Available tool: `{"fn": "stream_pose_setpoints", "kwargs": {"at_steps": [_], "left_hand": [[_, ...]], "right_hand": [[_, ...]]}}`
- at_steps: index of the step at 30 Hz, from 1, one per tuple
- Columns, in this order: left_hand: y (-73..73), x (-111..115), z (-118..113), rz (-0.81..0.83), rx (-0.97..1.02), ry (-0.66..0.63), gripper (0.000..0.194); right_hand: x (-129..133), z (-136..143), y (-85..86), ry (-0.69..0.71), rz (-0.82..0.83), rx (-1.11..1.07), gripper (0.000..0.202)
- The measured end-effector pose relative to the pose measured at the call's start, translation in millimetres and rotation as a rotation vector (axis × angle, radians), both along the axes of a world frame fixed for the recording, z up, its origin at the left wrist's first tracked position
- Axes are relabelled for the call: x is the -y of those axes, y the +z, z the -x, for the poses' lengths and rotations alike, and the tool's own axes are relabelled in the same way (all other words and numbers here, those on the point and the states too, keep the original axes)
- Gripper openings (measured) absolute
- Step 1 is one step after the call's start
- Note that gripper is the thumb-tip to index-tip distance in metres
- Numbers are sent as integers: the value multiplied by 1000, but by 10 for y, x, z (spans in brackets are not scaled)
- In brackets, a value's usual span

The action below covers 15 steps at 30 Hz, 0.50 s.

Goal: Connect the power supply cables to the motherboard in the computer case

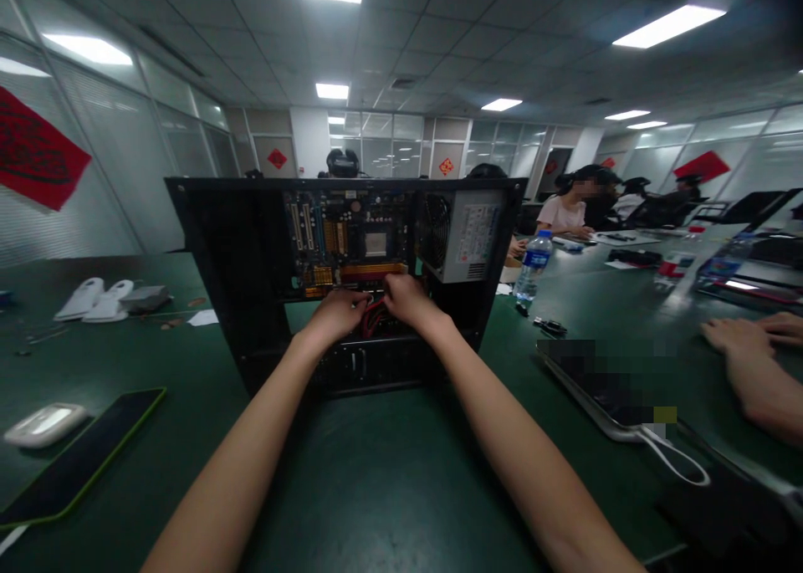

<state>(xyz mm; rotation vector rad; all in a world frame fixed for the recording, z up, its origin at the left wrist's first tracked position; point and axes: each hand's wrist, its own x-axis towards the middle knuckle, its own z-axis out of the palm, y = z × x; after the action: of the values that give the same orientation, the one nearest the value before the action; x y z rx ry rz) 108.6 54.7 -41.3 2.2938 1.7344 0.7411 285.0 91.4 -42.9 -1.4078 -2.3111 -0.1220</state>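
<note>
A black computer case (219,263) stands upright on the table with its open side facing me. Inside are a motherboard (351,222) with a bare processor socket area (376,244), and a grey power supply (473,238) at the upper right. Both my hands reach into the lower middle, just below the board's edge. My left hand (339,312) is closed in a pinch at the red cables (375,318). Close beside it, my right hand (411,299) is curled shut at the same cables. The fingertips and the cable ends are partly hidden.
On the green table (376,473), a green-edged phone (88,456) and a white case (47,424) lie left; white objects (104,301) lie behind. A water bottle (533,268), a black connector (550,327) and a corded tablet-like device (595,397) are right. Another person's hands (746,347) rest far right.
</note>
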Motion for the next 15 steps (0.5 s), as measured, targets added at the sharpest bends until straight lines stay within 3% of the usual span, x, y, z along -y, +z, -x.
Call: {"fn": "stream_pose_setpoints", "kwargs": {"at_steps": [15], "left_hand": [[-3, 21, -16, -93, -90, -16, 36]], "right_hand": [[84, 15, 89, -93, 88, 97, 34]]}}
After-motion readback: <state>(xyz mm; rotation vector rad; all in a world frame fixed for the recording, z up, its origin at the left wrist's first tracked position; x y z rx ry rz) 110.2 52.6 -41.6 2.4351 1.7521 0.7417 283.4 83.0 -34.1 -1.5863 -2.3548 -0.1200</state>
